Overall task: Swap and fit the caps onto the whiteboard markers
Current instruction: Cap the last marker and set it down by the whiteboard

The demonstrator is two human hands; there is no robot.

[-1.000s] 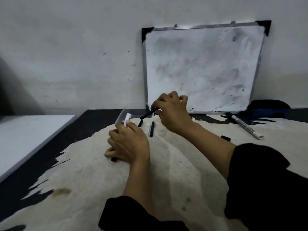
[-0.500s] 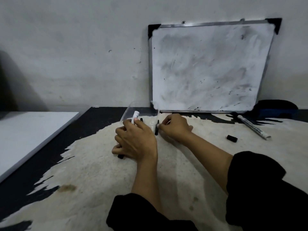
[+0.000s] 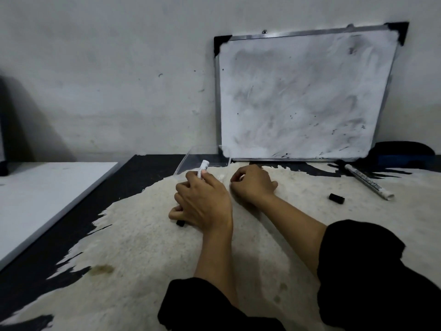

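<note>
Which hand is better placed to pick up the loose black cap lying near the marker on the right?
Probably the right hand: it rests nearer the loose black cap, while the left hand already grips a marker.

We're looking at a scuffed grey wall (image 3: 107, 75), dim light, a dark tabletop (image 3: 47, 266) under a cream fuzzy rug (image 3: 143, 247), and a white panel (image 3: 43, 194) on the left.
</note>
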